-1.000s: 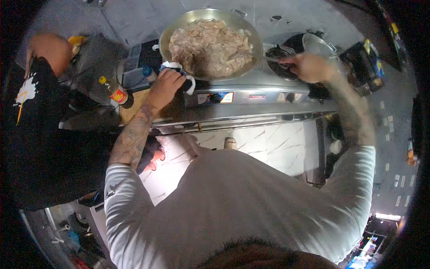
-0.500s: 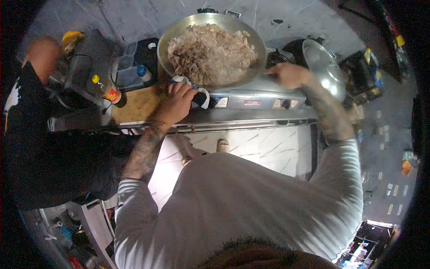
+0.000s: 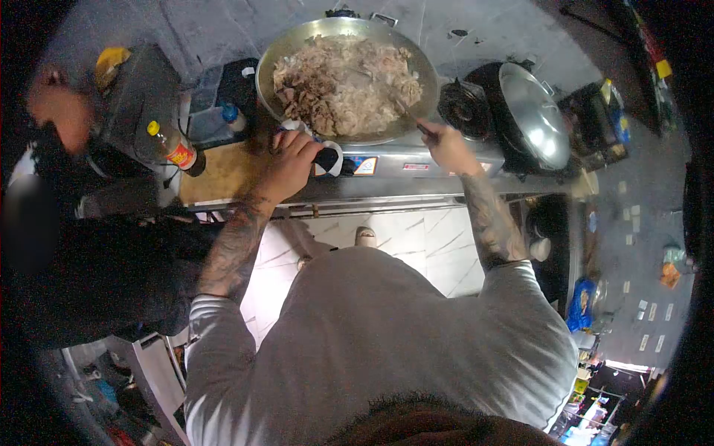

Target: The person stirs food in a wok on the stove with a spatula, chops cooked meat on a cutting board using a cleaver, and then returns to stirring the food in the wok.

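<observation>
A wide metal pan (image 3: 265, 95) full of sliced, pale and brown meat (image 3: 346, 85) sits on the stove, with steam over the meat. My left hand (image 3: 295, 154) is closed on a black-and-white cloth (image 3: 335, 157) at the pan's near-left rim; the handle or rim part under it is hidden. In my closed right hand (image 3: 451, 149) is the dark handle of a long-handled cooking utensil (image 3: 421, 126). It slants over the near-right rim into the meat, where its head is buried.
A bare burner (image 3: 465, 108) and a lidded wok (image 3: 532, 115) stand to the right. On the left are a yellow-capped bottle (image 3: 178, 152), a blue-capped container (image 3: 233, 117) and a wooden board (image 3: 216, 178). Another person's arm (image 3: 63, 111) is at far left.
My right hand has moved left and slightly nearer to me, from beside the pan to its near-right rim, with the utensil in the meat. My left hand stays on the cloth.
</observation>
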The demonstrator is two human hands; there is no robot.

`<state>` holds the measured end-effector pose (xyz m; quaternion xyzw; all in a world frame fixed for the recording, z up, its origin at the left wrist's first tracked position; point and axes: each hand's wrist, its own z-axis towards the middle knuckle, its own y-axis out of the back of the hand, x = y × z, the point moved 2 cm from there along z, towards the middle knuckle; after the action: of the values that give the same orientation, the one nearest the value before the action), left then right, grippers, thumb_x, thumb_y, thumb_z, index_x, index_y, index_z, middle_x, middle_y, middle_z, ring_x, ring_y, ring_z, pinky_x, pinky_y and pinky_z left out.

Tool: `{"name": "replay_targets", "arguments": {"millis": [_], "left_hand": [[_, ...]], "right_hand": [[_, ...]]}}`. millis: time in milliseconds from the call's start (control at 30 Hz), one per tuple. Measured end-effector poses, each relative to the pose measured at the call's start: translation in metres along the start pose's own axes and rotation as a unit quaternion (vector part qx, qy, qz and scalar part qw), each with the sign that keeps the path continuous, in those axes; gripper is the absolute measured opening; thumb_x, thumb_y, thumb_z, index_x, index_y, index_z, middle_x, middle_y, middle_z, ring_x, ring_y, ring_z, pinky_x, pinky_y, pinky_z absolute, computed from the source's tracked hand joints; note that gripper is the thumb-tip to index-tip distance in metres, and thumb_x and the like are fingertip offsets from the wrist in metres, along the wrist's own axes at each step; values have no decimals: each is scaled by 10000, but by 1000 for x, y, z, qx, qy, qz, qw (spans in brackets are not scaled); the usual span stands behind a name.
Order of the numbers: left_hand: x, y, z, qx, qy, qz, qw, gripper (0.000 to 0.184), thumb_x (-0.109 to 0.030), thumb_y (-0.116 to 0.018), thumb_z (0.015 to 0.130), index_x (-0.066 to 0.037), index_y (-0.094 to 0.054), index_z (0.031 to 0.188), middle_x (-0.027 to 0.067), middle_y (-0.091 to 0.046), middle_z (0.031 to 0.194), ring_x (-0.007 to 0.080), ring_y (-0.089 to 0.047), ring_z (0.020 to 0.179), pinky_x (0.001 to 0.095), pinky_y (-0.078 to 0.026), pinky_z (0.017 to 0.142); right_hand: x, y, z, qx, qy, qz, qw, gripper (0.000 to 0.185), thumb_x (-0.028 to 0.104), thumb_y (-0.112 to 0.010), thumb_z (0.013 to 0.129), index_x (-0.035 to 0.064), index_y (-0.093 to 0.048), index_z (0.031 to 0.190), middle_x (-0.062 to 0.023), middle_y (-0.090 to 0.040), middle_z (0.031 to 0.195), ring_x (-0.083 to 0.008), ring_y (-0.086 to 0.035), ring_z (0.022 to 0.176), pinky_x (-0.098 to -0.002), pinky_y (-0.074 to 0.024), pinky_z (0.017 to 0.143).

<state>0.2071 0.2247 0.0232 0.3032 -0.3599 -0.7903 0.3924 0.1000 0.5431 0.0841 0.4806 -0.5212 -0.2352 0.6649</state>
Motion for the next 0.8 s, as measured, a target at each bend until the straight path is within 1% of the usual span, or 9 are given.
{"name": "replay_targets", "arguments": {"millis": [67, 133, 267, 367, 433, 600, 700, 767, 800], "left_hand": [[1, -2, 0, -1, -1, 9, 1000, 261, -97, -613, 746, -89, -628, 1006, 64, -565, 1027, 270, -493, 1061, 430, -352, 919], [0, -3, 2, 0, -4, 17, 1000, 277, -98, -621, 739, -87, -624, 1016, 66, -566, 1031, 270, -494, 1062, 430, -355, 919], [-8, 9, 3, 13, -1, 8, 1000, 331, -112, -669, 711, -89, -624, 1038, 68, -567, 1029, 270, -497, 1058, 422, -363, 925], [-6, 6, 5, 32, -5, 15, 999, 358, -123, -693, 704, -93, -623, 1054, 70, -567, 1032, 269, -501, 1051, 414, -371, 929], [-4, 6, 4, 23, -21, 36, 999, 361, -126, -693, 707, -91, -618, 1058, 71, -567, 1031, 272, -507, 1039, 415, -376, 922], [7, 5, 3, 7, -23, 44, 999, 314, -127, -690, 711, -90, -606, 1011, 80, -565, 1023, 282, -513, 1039, 423, -384, 920], [9, 4, -2, -11, -33, 50, 998, 308, -131, -692, 713, -91, -589, 999, 92, -565, 1031, 292, -513, 1056, 441, -382, 932], [10, 10, -2, -38, -48, 59, 996, 311, -136, -695, 714, -91, -580, 999, 98, -566, 1035, 298, -514, 1067, 453, -379, 938], [10, 14, 1, 8, -29, 46, 998, 322, -141, -695, 717, -93, -576, 1012, 101, -566, 1044, 301, -513, 1077, 461, -374, 943]], "right_hand": [[-2, 7, 16, 32, -7, -17, 999, 351, 110, -582, 894, 76, -615, 1241, -242, -664, 1039, -354, -665, 982, -370, -506, 858], [3, 9, 37, -1, 146, -77, 986, 367, 109, -585, 858, 84, -625, 1222, -243, -661, 1039, -378, -651, 977, -403, -512, 856], [38, 1, 109, 99, 110, -200, 969, 409, 128, -597, 782, 78, -641, 1185, -243, -665, 1020, -369, -664, 936, -408, -527, 830], [61, 8, 118, 93, 146, -182, 968, 424, 142, -609, 776, 98, -639, 1197, -244, -671, 973, -349, -675, 893, -407, -537, 802], [64, 10, 120, 213, 67, -363, 905, 408, 147, -614, 795, 125, -642, 1202, -216, -682, 940, -323, -681, 872, -402, -545, 780], [34, 83, 101, 154, 181, -393, 888, 422, 174, -662, 810, 153, -637, 1230, -143, -687, 1027, -270, -681, 899, -395, -550, 817], [61, 125, 82, 128, 237, -404, 874, 431, 187, -685, 817, 167, -635, 1244, -107, -689, 1071, -244, -681, 913, -391, -553, 835], [123, 162, 50, 209, 156, -395, 881, 423, 167, -669, 827, 168, -631, 1249, -117, -649, 1172, -268, -626, 1057, -377, -496, 951], [142, 177, 40, 235, 127, -392, 880, 421, 161, -663, 831, 168, -630, 1250, -120, -636, 1206, -275, -608, 1106, -373, -477, 990]]}}
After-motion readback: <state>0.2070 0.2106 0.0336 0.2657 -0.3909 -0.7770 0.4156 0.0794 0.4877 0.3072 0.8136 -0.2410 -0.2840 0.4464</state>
